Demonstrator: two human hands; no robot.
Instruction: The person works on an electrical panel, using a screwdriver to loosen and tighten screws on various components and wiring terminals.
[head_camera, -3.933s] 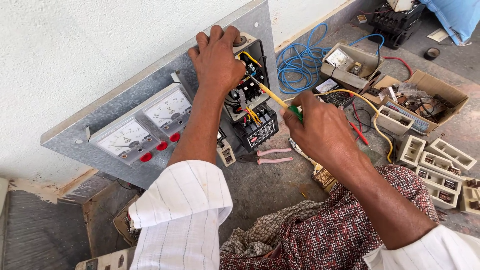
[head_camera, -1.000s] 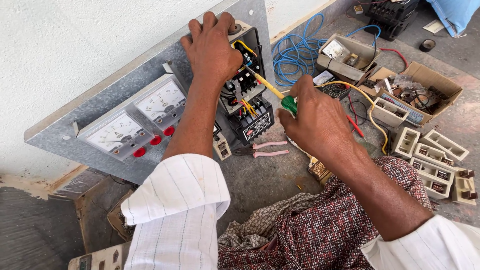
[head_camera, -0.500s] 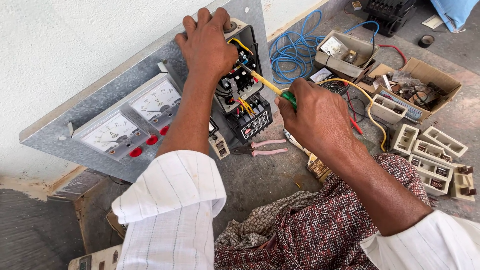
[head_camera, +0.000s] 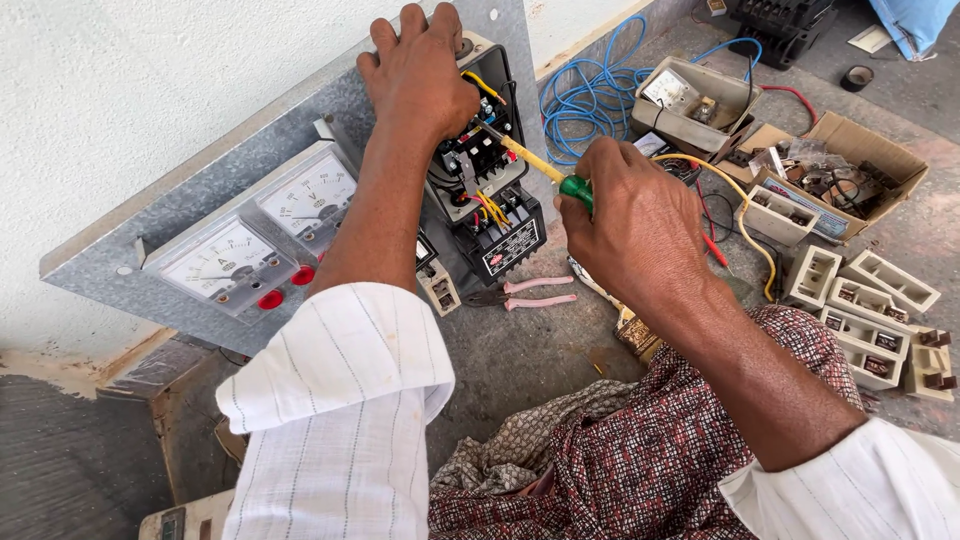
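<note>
Screwdriver (head_camera: 540, 168) gripped by right hand (head_camera: 630, 225) fingers, unmoved; left hand (head_camera: 420, 75) still flat on contactor (head_camera: 480, 160).

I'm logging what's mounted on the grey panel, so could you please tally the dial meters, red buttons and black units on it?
Dial meters: 2
Red buttons: 2
Black units: 2
Total: 6

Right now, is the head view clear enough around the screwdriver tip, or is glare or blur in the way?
Head view: even daylight, no glare, sharp. The screwdriver shaft shows clearly from the right hand to the black contactor; the tip itself sits in shadow among wires. The left hand casts soft shade on the metal panel.
</note>
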